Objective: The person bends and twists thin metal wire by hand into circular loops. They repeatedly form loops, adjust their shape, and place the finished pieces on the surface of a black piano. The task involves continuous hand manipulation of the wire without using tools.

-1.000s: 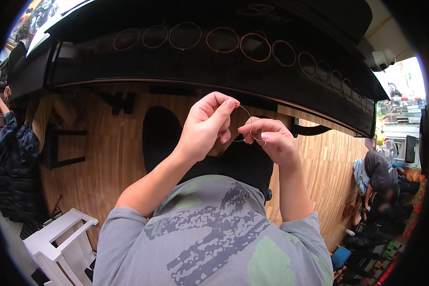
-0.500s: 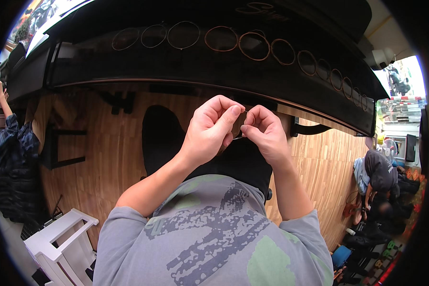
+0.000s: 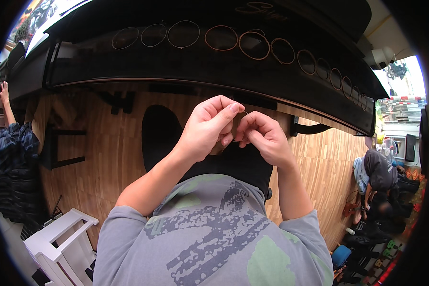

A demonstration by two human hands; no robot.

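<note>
Crosswise between both hands (image 3: 205, 128) (image 3: 270, 143), a thin wire (image 3: 246, 113).

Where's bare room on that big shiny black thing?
On the glossy black lid, the strip between round silver wire rings and front edge looks bare. It's crowded rightward among round coppery wire rings, and around the left hand, right hand and thin wire.
</note>
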